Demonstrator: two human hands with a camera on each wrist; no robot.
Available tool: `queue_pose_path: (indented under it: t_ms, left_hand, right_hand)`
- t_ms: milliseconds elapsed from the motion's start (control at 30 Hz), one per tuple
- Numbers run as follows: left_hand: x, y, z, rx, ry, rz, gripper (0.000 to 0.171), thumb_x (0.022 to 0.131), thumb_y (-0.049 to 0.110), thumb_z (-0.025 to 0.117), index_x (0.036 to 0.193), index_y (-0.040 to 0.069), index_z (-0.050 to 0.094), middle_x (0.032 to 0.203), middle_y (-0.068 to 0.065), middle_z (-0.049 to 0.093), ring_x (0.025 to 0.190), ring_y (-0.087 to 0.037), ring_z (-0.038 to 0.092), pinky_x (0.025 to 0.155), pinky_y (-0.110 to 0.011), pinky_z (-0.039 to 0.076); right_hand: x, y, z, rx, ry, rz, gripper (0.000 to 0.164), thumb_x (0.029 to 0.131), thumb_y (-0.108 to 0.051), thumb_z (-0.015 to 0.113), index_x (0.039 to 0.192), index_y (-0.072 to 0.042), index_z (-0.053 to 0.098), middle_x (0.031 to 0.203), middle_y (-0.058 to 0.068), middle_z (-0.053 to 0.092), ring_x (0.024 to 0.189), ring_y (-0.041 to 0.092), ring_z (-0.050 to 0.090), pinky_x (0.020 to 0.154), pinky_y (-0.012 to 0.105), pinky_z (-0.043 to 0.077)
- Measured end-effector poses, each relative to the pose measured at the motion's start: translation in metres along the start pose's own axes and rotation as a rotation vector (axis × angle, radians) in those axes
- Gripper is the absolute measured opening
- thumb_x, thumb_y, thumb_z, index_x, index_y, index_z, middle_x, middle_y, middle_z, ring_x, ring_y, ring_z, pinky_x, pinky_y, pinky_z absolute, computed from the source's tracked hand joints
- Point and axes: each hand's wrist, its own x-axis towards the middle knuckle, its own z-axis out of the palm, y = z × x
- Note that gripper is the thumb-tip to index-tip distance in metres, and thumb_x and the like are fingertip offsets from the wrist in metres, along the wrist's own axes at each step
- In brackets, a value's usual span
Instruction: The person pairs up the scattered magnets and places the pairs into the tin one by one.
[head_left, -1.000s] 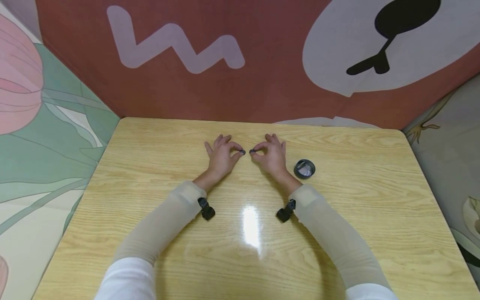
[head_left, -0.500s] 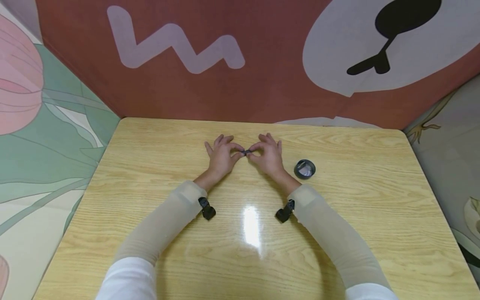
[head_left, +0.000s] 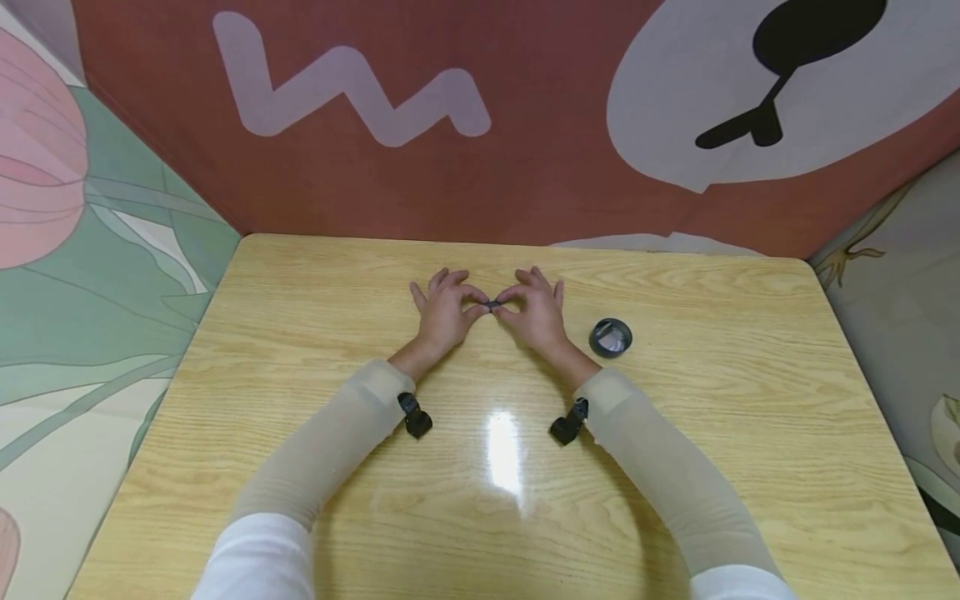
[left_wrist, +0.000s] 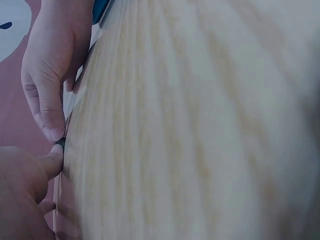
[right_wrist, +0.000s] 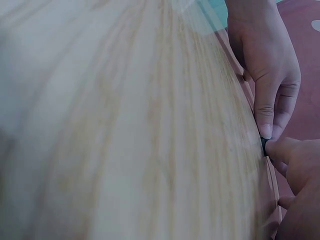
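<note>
Out over the far middle of the table, my left hand and right hand meet fingertip to fingertip. Each pinches a small dark piece between thumb and index finger, and the two pieces are together at the join. My other fingers fan outward on both sides. Seen from the left wrist, only a sliver of dark piece shows between the fingertips. In the right wrist view a dark bit sits at the same spot, mostly covered by the fingers. The exact kind of piece cannot be made out.
A small round black dish with something pale and shiny inside stands just right of my right forearm. The wood-grain table reaches back to a red patterned wall. Black wrist cameras hang at both cuffs.
A second ago the hands were slightly apart, each with its own dark piece. My right hand has moved left until the pieces met; the left hand stays nearly still.
</note>
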Motion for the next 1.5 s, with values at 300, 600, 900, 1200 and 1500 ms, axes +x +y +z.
queue_pose_path:
  t_ms: [300, 600, 900, 1200, 1500]
  left_hand:
    - [0.002, 0.000, -0.001, -0.002, 0.003, 0.014, 0.017, 0.089, 0.034, 0.077, 0.101, 0.023, 0.080, 0.152, -0.009, 0.050, 0.150, -0.038, 0.026, 0.110, -0.077, -0.008]
    - [0.002, 0.001, -0.003, 0.002, -0.005, 0.016, 0.017, 0.089, 0.034, 0.077, 0.102, 0.022, 0.080, 0.152, -0.008, 0.050, 0.150, -0.038, 0.026, 0.109, -0.077, -0.008]
    - [0.000, 0.000, -0.003, 0.007, -0.014, 0.007, 0.018, 0.089, 0.035, 0.077, 0.101, 0.022, 0.080, 0.153, -0.008, 0.050, 0.150, -0.037, 0.026, 0.110, -0.077, -0.008]
    - [-0.001, -0.002, -0.002, 0.009, -0.014, 0.012, 0.017, 0.090, 0.036, 0.076, 0.100, 0.022, 0.080, 0.152, -0.008, 0.051, 0.149, -0.037, 0.028, 0.111, -0.076, -0.008]
    - [0.000, -0.004, -0.003, -0.020, -0.022, 0.021, 0.021, 0.090, 0.036, 0.077, 0.103, 0.020, 0.078, 0.153, -0.009, 0.049, 0.150, -0.037, 0.026, 0.111, -0.075, -0.010]
  right_hand:
    - [0.000, -0.002, -0.001, 0.007, 0.004, -0.015, 0.015, 0.090, -0.022, 0.080, 0.099, -0.011, 0.081, 0.149, 0.018, 0.052, 0.151, 0.039, 0.025, 0.116, 0.068, -0.007]
    - [0.000, -0.003, -0.001, 0.009, -0.010, -0.005, 0.013, 0.091, -0.023, 0.079, 0.100, -0.013, 0.082, 0.150, 0.016, 0.051, 0.151, 0.038, 0.024, 0.116, 0.067, -0.009]
    - [-0.001, -0.002, -0.001, -0.002, -0.014, 0.001, 0.017, 0.090, -0.022, 0.080, 0.103, -0.012, 0.080, 0.149, 0.017, 0.053, 0.150, 0.039, 0.026, 0.117, 0.067, -0.007]
    - [-0.001, 0.001, -0.005, -0.003, -0.037, 0.006, 0.030, 0.092, -0.023, 0.078, 0.118, -0.009, 0.075, 0.148, 0.018, 0.053, 0.150, 0.040, 0.027, 0.118, 0.067, -0.005]
    - [-0.001, 0.002, -0.020, 0.011, -0.073, -0.009, 0.034, 0.093, -0.016, 0.075, 0.124, -0.003, 0.069, 0.148, 0.027, 0.049, 0.147, 0.047, 0.030, 0.119, 0.065, 0.010]
